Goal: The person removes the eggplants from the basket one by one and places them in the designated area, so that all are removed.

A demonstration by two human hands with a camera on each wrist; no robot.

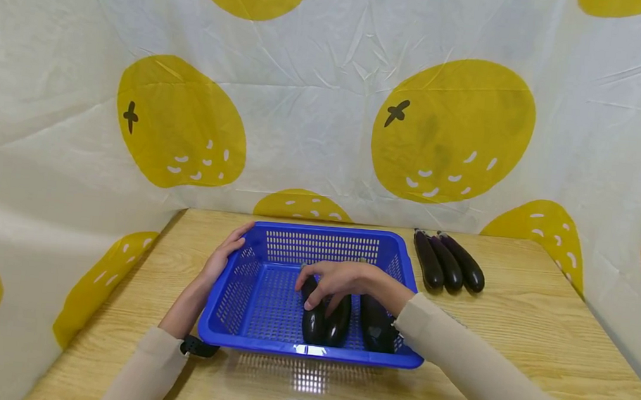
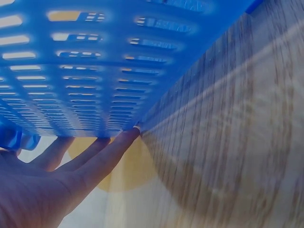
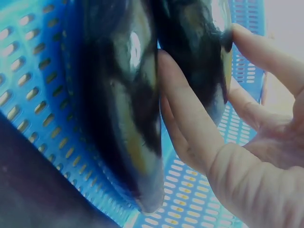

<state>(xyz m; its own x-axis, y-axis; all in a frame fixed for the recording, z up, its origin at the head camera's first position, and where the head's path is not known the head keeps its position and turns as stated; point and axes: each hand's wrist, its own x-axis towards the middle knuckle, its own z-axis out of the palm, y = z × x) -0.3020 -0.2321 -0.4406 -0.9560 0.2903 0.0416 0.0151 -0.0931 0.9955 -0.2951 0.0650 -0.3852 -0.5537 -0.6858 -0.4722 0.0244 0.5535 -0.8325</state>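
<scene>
A blue perforated basket (image 1: 310, 351) stands on the table with three dark, glossy eggplants in its right part. My right hand (image 1: 342, 278) reaches in from the right and grips the leftmost eggplant (image 1: 312, 329). In the right wrist view, its fingers (image 3: 185, 104) lie on both sides of that eggplant (image 3: 190, 52). Close beside it is the middle eggplant (image 1: 338, 322), and the third eggplant (image 1: 375, 325) lies by the right wall, partly under the wrist. My left hand (image 1: 222, 260) rests at the basket's left side, its straight fingers (image 2: 104, 159) touching the outer wall.
Three more eggplants (image 1: 446, 262) lie side by side on the wooden table (image 1: 522, 319), right of the basket's far corner. Behind the table hangs a white cloth (image 1: 309, 129) with large yellow fruit prints. A dark band (image 1: 199, 346) circles the left wrist.
</scene>
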